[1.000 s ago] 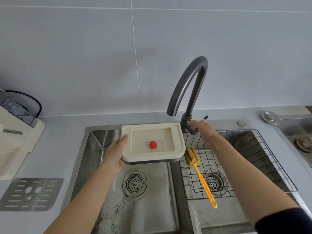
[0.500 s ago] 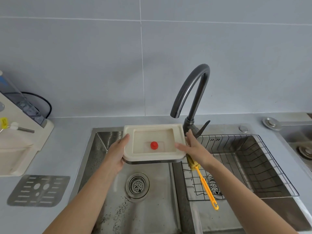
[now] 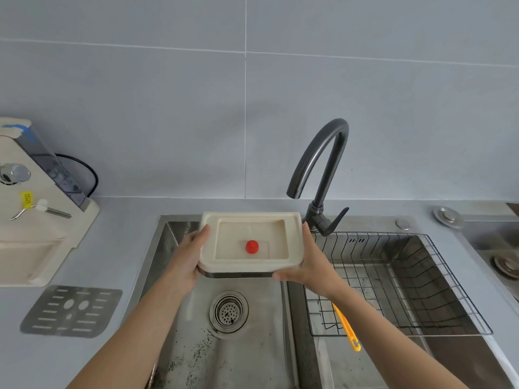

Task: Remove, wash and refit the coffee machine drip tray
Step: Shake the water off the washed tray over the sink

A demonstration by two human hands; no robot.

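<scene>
Now you hold the drip tray (image 3: 252, 216) over the sink (image 3: 252, 360).
On the grey counter (image 3: 118, 248) the coffee machine (image 3: 36, 234) stands at far left, a slotted metal plate (image 3: 71, 311) lying in front of it; above the sink's left basin the cream tray sits level, your left hand (image 3: 186, 261) curled round its left edge, your right hand (image 3: 314, 265) gripping the right front corner, a red float (image 3: 252, 246) inside.

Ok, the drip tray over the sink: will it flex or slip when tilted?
Probably stiff: the drip tray looks flat though the left hand and right hand grip only its ends. Likely light: a shallow moulded shell. Its smooth rim may get slippery when wet, so tilt it low over the sink.
</scene>
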